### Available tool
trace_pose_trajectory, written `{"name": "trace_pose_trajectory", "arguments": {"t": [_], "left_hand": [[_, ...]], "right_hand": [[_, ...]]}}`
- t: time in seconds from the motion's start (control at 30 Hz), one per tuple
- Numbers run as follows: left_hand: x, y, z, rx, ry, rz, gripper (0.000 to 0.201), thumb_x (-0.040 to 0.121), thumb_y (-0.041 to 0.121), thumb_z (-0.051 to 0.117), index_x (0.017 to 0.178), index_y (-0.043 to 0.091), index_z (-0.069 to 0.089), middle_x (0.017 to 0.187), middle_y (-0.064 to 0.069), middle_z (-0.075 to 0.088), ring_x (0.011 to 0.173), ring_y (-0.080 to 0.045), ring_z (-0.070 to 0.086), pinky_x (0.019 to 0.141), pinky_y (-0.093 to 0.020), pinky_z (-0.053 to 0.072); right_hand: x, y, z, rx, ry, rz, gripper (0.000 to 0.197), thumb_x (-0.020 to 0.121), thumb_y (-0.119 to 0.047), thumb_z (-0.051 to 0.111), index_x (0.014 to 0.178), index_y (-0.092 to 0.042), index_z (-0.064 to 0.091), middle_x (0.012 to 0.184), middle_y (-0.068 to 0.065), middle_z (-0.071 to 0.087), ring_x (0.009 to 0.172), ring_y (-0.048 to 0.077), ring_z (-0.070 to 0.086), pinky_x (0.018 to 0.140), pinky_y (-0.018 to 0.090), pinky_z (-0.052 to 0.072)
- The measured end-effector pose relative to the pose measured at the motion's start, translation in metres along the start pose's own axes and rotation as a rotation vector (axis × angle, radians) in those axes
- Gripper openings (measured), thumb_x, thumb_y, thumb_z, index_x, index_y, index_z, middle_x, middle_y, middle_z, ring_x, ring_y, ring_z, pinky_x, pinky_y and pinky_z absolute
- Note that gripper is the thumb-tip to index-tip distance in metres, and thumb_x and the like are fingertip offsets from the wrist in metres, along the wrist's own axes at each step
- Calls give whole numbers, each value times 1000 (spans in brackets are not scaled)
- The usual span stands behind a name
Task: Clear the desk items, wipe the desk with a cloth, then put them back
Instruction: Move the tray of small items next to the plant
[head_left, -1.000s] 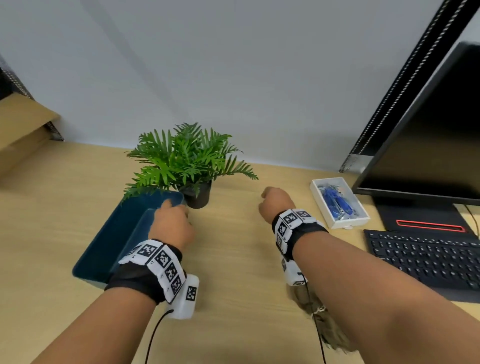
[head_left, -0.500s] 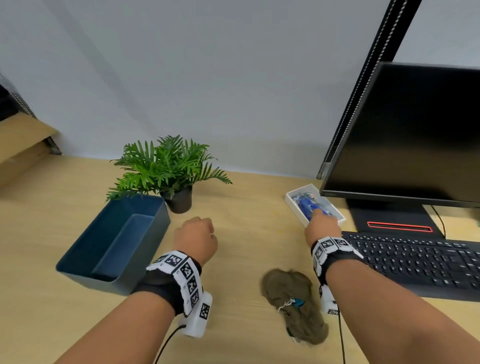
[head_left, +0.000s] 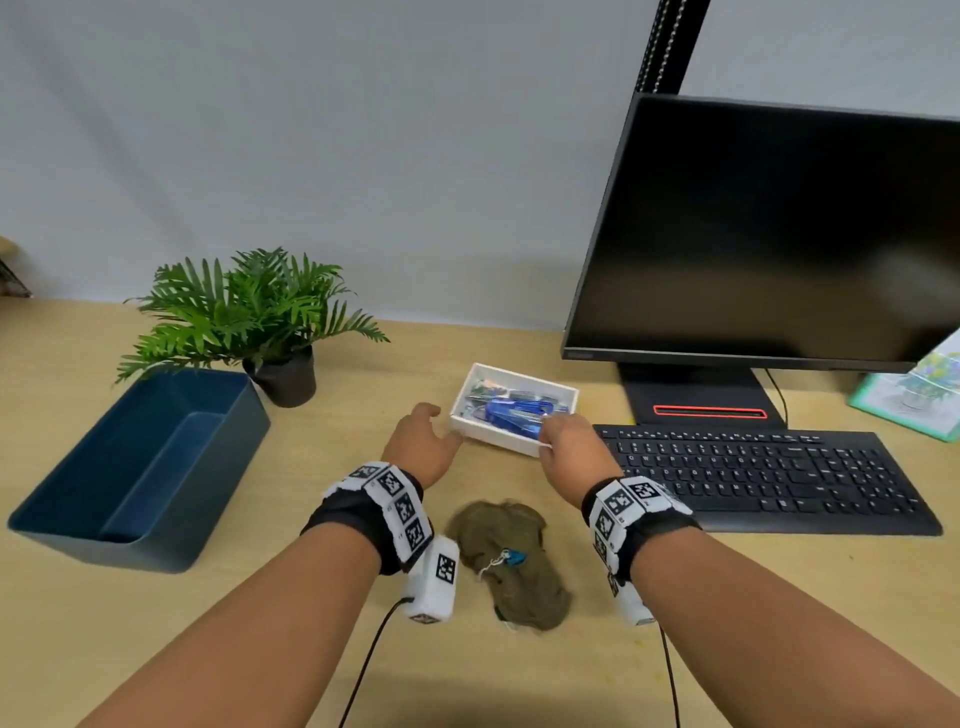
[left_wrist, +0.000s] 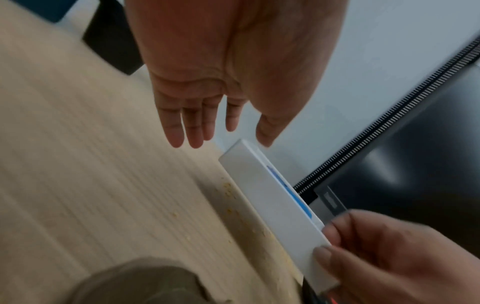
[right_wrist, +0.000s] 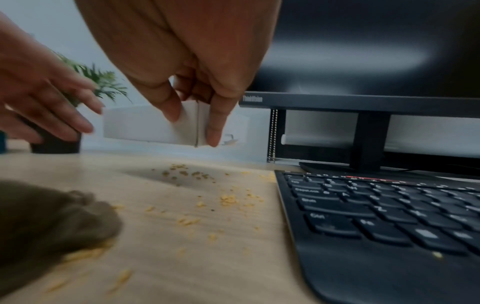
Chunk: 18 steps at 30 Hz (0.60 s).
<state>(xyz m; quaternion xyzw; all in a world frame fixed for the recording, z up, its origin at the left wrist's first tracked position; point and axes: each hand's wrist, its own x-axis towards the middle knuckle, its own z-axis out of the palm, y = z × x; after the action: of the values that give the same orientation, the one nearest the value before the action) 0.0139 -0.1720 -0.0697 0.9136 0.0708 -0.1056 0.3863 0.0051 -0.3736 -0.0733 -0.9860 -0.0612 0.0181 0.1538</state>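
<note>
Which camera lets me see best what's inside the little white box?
The head view: it looks down into the white box and shows blue items inside. The left wrist view shows only its side and a blue sliver; the right wrist view shows just its outer walls, pinched by the right hand.

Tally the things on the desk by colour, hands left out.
Black: 2, monitor, keyboard
Blue: 1, bin
White: 1, box
Green: 1, potted plant
Brown: 1, cloth
Total: 6

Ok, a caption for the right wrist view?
Right hand pinches a corner of the white box, lifted above the crumb-strewn desk beside the keyboard.
</note>
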Motion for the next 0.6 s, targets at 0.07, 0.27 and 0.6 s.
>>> {"name": "trace_pose_trajectory", "arguments": {"t": [0.07, 0.27, 0.6], "left_hand": [[3, 1, 1, -164, -6, -82, 58, 94, 43, 49, 141, 12, 34, 138, -15, 48, 119, -31, 52, 98, -34, 44], [0, 10, 4, -326, -86, -129, 37, 103, 24, 33, 134, 6, 38, 132, -17, 47, 105, -34, 55, 70, -38, 56], [-16, 44, 12, -358, -169, -85, 31, 103, 18, 31, 130, 5, 39, 118, -13, 50, 96, -30, 58, 67, -36, 58]], "right_hand": [[-13, 0, -1, 50, 18, -96, 11, 92, -11, 48, 97, -10, 58, 104, 7, 55, 101, 19, 47, 80, 20, 30], [-32, 3, -4, 177, 51, -199, 10, 91, -12, 56, 98, -10, 62, 106, 4, 59, 106, 17, 47, 90, 22, 33], [-18, 5, -27, 2090, -41, 618, 69, 89, -63, 41, 135, -12, 47, 128, 21, 58, 114, 40, 58, 94, 50, 47]]}}
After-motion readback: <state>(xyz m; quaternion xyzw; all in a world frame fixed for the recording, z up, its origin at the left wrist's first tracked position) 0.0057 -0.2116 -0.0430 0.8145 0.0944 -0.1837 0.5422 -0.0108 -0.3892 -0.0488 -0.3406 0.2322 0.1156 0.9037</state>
